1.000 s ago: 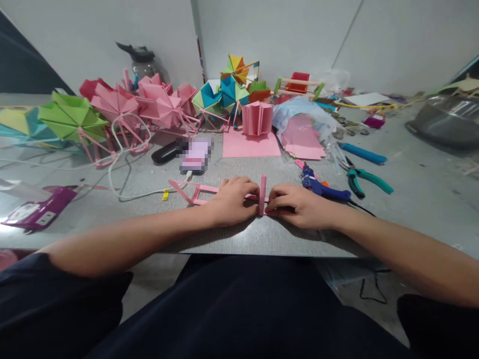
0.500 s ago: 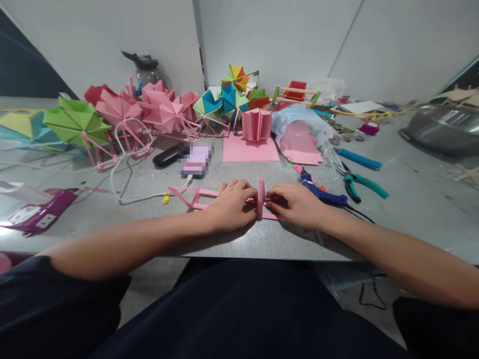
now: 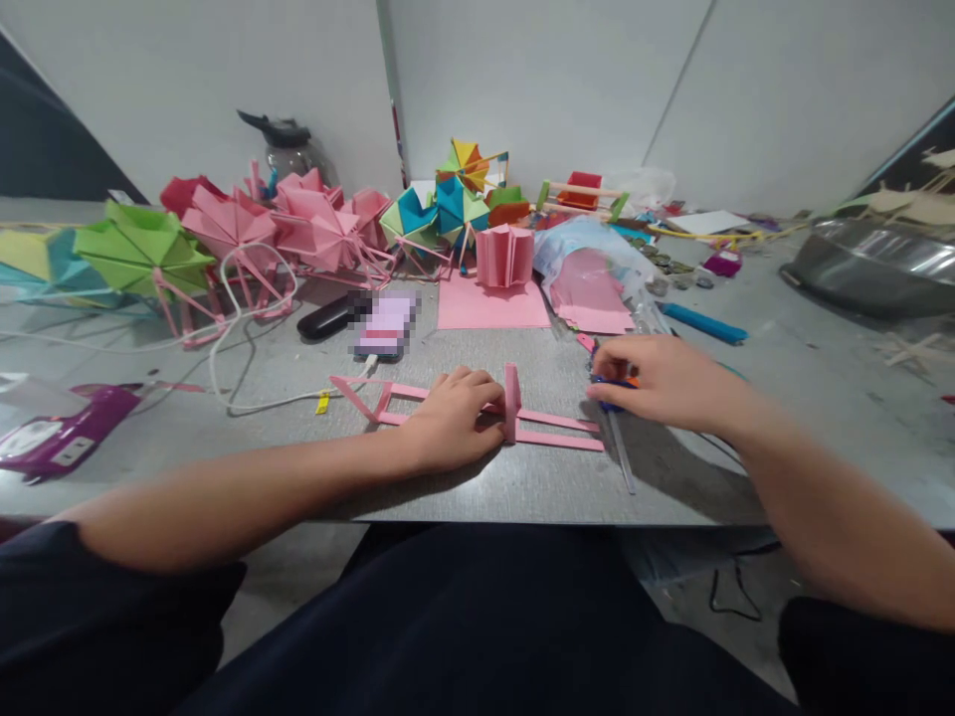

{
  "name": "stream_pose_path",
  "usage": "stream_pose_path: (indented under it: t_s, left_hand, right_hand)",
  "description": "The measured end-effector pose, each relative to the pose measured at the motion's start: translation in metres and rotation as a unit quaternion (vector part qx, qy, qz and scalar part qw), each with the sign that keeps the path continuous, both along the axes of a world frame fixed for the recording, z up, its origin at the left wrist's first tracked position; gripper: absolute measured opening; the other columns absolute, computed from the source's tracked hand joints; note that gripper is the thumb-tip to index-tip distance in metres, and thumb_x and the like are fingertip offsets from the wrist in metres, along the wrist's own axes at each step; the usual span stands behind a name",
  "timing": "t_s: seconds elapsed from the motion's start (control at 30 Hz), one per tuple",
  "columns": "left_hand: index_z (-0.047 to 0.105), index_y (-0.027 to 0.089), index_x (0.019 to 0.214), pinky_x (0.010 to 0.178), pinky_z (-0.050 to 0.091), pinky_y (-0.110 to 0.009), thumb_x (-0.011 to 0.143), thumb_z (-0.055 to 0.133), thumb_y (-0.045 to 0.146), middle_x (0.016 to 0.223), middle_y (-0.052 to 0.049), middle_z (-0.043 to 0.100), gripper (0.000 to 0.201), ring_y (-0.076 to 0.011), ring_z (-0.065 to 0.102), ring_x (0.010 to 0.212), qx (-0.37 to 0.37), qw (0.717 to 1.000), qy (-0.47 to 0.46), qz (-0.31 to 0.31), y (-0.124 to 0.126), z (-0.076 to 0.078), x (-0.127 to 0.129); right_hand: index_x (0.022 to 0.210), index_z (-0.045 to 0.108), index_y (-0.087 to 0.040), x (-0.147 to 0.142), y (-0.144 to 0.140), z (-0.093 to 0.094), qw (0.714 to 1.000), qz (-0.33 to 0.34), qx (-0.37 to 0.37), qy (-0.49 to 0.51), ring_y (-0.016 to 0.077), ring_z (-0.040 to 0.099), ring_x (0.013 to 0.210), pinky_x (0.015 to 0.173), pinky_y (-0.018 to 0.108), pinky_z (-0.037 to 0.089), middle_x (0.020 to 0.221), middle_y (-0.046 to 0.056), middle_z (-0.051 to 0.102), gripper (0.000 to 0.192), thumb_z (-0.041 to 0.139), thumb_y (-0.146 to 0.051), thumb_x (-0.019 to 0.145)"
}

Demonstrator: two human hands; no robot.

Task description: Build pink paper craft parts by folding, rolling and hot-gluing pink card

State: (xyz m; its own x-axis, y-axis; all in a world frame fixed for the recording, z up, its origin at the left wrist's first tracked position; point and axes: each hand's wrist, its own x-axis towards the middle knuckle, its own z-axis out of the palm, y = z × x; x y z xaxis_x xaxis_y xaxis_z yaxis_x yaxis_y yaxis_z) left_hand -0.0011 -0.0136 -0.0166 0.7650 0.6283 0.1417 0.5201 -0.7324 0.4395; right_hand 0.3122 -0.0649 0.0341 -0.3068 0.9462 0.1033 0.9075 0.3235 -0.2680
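Note:
My left hand (image 3: 457,418) rests on the table with its fingers closed round a pink frame of flat strips (image 3: 559,438). An upright pink crosspiece (image 3: 511,403) stands at my fingertips, and two long strips run out to its right. The frame's middle is hidden under my hand. To the right, my right hand (image 3: 653,383) has its thumb and fingers closed on a blue glue gun (image 3: 613,395), mostly covered by the hand. A clear stick (image 3: 623,457) slants down below it toward the table edge.
Behind the hands lie a phone (image 3: 386,326), pink paper sheets (image 3: 492,310) and a plastic bag (image 3: 597,254). Folded pink paper wheels (image 3: 320,234) line the back. A purple glue gun (image 3: 75,438) is at far left, a metal bowl (image 3: 880,268) at far right.
My right hand has let go of the pink frame and moved right onto the blue glue gun. My left hand still holds the frame. The view has shifted slightly.

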Motion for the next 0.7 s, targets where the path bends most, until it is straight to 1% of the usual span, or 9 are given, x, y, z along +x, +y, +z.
stream_pose_path:
  t_s: [0.03,0.07,0.13,0.2,0.27,0.37,0.47,0.6,0.7]
  left_hand:
    - [0.073,0.023,0.097,0.101,0.049,-0.046,0.097,0.068,0.03,0.113,-0.008,0.074,0.008,-0.0299,0.062,0.111,0.001,1.0,-0.002,-0.001,0.0,0.0,0.0]
    - [0.072,0.022,0.095,0.1,0.049,-0.045,0.097,0.068,0.029,0.112,-0.008,0.074,0.008,-0.0294,0.062,0.11,0.001,1.0,-0.003,-0.002,0.0,0.0,0.0]
    - [0.071,0.022,0.094,0.1,0.049,-0.046,0.097,0.068,0.029,0.111,-0.008,0.074,0.008,-0.029,0.062,0.108,0.001,1.0,-0.008,-0.002,0.001,-0.001,-0.001]
    - [0.072,0.022,0.095,0.101,0.05,-0.046,0.097,0.069,0.03,0.112,-0.008,0.075,0.008,-0.029,0.063,0.109,-0.002,1.0,-0.016,-0.001,0.001,-0.002,-0.002]
    - [0.072,0.023,0.096,0.102,0.051,-0.047,0.096,0.071,0.029,0.112,-0.007,0.075,0.007,-0.0291,0.064,0.11,-0.002,1.0,-0.023,0.001,0.002,-0.003,-0.002]
    - [0.073,0.024,0.097,0.104,0.052,-0.048,0.095,0.072,0.029,0.11,-0.007,0.076,0.006,-0.0296,0.065,0.111,0.003,1.0,-0.025,0.0,0.002,-0.004,-0.003]
    - [0.074,0.024,0.1,0.106,0.053,-0.049,0.096,0.072,0.03,0.111,-0.007,0.076,0.007,-0.0297,0.066,0.112,0.004,1.0,-0.025,-0.001,0.002,-0.005,-0.003]
    - [0.076,0.025,0.101,0.106,0.053,-0.05,0.096,0.073,0.032,0.113,-0.007,0.077,0.008,-0.0297,0.067,0.114,0.001,1.0,-0.028,0.005,0.003,-0.006,-0.003]
    - [0.076,0.025,0.099,0.106,0.053,-0.049,0.095,0.073,0.031,0.112,-0.007,0.077,0.007,-0.0294,0.067,0.112,0.007,1.0,-0.027,0.001,0.004,-0.006,-0.003]
  right_hand:
    - [0.09,0.067,-0.025,0.016,-0.001,0.006,0.999,-0.019,-0.025,-0.015,0.0249,0.067,0.077,0.069,0.036,0.044,0.088,0.006,0.075,0.029,0.08,-0.051,0.092]
    - [0.095,0.068,-0.026,0.03,-0.001,0.009,0.998,-0.032,-0.047,-0.026,0.0261,0.068,0.079,0.069,0.036,0.045,0.09,0.006,0.076,0.032,0.085,-0.052,0.086]
    - [0.099,0.068,-0.026,0.053,0.002,0.01,0.991,-0.068,-0.102,-0.045,0.0288,0.07,0.08,0.067,0.037,0.046,0.09,0.006,0.075,0.042,0.093,-0.051,0.076]
    - [0.104,0.068,-0.026,0.062,0.006,0.003,0.981,-0.094,-0.16,-0.051,0.0303,0.071,0.079,0.065,0.037,0.048,0.087,0.004,0.075,0.05,0.097,-0.046,0.068]
    - [0.107,0.069,-0.027,0.059,0.012,-0.006,0.978,-0.081,-0.187,-0.041,0.0309,0.073,0.08,0.064,0.037,0.049,0.09,0.004,0.077,0.05,0.095,-0.036,0.065]
    - [0.104,0.072,-0.028,0.048,0.017,-0.011,0.984,-0.012,-0.179,-0.006,0.0304,0.074,0.082,0.065,0.037,0.05,0.095,0.004,0.08,0.036,0.085,-0.026,0.07]
    - [0.098,0.074,-0.026,0.047,0.018,-0.003,0.986,0.026,-0.166,0.019,0.0285,0.07,0.074,0.063,0.037,0.049,0.088,0.006,0.078,0.019,0.079,-0.033,0.081]
    - [0.1,0.075,-0.025,0.055,0.013,0.014,0.988,0.046,-0.128,0.07,0.0275,0.067,0.075,0.064,0.038,0.05,0.09,0.009,0.077,0.02,0.074,-0.039,0.085]
    - [0.103,0.074,-0.026,0.047,0.003,0.021,0.98,0.106,-0.119,0.122,0.0271,0.067,0.08,0.067,0.039,0.052,0.092,0.006,0.076,0.021,0.07,-0.042,0.09]
